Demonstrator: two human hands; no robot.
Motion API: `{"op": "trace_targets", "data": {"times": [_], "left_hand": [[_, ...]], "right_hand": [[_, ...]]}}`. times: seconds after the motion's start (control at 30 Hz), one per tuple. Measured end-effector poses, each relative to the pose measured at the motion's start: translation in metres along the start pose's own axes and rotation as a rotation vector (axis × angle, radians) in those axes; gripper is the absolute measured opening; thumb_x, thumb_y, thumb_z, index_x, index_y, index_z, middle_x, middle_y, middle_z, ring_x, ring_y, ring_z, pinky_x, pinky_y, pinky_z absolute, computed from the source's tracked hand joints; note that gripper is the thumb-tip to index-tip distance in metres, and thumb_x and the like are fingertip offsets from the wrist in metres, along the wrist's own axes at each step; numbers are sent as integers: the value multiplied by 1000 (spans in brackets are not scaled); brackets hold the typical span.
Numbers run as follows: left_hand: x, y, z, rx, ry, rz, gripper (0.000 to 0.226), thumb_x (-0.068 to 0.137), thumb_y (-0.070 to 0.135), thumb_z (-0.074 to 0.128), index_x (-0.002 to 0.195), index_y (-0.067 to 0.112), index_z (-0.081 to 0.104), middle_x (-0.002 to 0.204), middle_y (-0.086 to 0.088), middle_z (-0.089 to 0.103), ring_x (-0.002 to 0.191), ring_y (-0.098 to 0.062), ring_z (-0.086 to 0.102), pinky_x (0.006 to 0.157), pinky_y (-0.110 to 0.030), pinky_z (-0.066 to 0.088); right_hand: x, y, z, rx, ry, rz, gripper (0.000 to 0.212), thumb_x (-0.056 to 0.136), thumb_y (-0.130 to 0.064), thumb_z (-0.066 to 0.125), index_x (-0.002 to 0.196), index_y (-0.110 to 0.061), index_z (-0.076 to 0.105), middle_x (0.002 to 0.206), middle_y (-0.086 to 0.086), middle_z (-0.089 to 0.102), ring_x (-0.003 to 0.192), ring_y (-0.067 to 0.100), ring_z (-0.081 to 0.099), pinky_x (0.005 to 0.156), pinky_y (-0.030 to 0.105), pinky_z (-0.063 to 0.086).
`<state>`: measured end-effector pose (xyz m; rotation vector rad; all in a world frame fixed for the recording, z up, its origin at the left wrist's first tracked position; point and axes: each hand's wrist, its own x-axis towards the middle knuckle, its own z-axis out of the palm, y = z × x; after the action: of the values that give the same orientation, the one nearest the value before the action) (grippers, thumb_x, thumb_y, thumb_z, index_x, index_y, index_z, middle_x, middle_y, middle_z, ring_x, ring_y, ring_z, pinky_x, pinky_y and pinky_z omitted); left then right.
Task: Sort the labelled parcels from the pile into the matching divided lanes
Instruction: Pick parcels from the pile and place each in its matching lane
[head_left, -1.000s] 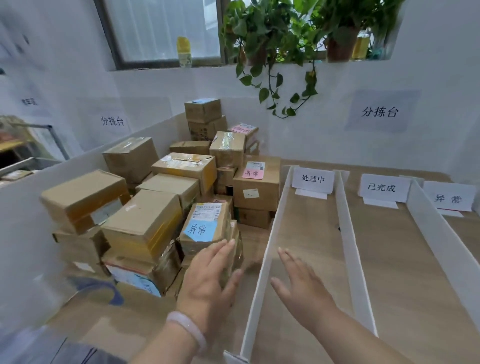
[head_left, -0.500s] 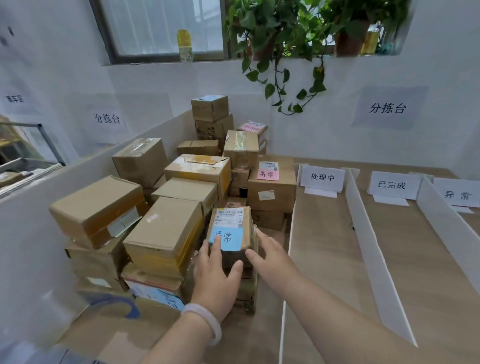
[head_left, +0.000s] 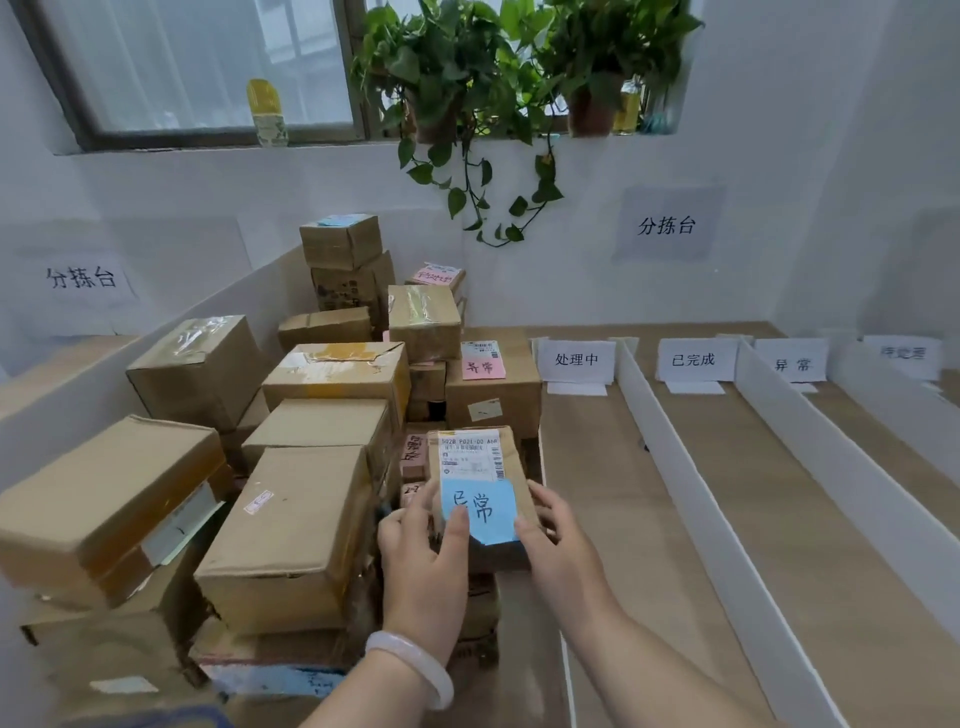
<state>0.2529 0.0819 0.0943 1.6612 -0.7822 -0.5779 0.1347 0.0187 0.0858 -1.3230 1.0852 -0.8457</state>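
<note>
A pale wooden table (head_left: 800, 561) fills a white-walled corner in front of you, with a window (head_left: 197, 57) and trailing potted plants (head_left: 467, 67) on the sill above. The parcel (head_left: 515, 457) you are handling sits at the front right edge of the pile (head_left: 291, 519), just beside the thin white divider (head_left: 568, 686) that closes off the pile's compartment. Both of your hands are on it. Your left hand (head_left: 423, 566) grips its left side, with the fingers wrapped round the edge and the thumb (head_left: 460, 525) lying across the top. Your right hand (head_left: 558, 551) clasps the right side, its fingers curled against the edge. Whether the parcel is clear of the box under it cannot be told. Its top face carries a white shipping label (head_left: 470, 454) and, nearer you, a blue label (head_left: 491, 506) with handwriting. Your thumb hides part of the first character, and the second reads 常. A pale bangle (head_left: 410, 670) circles your left wrist. To the left and behind, brown cartons are stacked several high, and one further back bears a pink label (head_left: 483, 366). To the right run the lanes (head_left: 597, 493), parted by upright white boards (head_left: 675, 467). Each lane has a card at its far end: 处理中 (head_left: 576, 359), 已完成 (head_left: 693, 359), 异常 (head_left: 792, 364), and a fourth card (head_left: 903, 354) too blurred to read. Sheets reading 分拣台 (head_left: 666, 225) hang on the walls.
</note>
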Motion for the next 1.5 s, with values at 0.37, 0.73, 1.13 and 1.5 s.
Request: {"op": "trace_targets", "data": {"times": [0.37,0.73,1.13,1.5], "left_hand": [[-12,29,78,-45,-548,235,41,93,10,62,122,38,52,128,2,44,109,9,49,74,-1,44],[-79,53,178,-92,-786,287,55,88,7,67,118,50,51,125,16,42,117,10,44,103,-14,40],[-212,91,341,-91,-867,342,52,88,11,68,123,43,48,121,16,41,113,14,43,78,6,34],[-286,108,464,-114,-876,288,49,74,39,69,118,53,52,123,23,43,116,6,49,93,-14,44]], "right_hand": [[-44,-5,-96,155,492,-61,44,92,-9,57,110,-48,59,107,-19,69,104,6,65,92,38,55],[-102,7,-202,15,609,-50,49,85,-38,56,122,-67,42,135,-17,44,115,0,54,98,32,50],[-164,32,-412,-230,637,-29,57,85,-32,65,131,-57,43,136,-15,43,115,-7,47,90,15,45],[-194,47,-562,-210,599,4,56,89,-27,65,125,-64,45,131,-22,47,119,-10,41,106,28,42]]}}
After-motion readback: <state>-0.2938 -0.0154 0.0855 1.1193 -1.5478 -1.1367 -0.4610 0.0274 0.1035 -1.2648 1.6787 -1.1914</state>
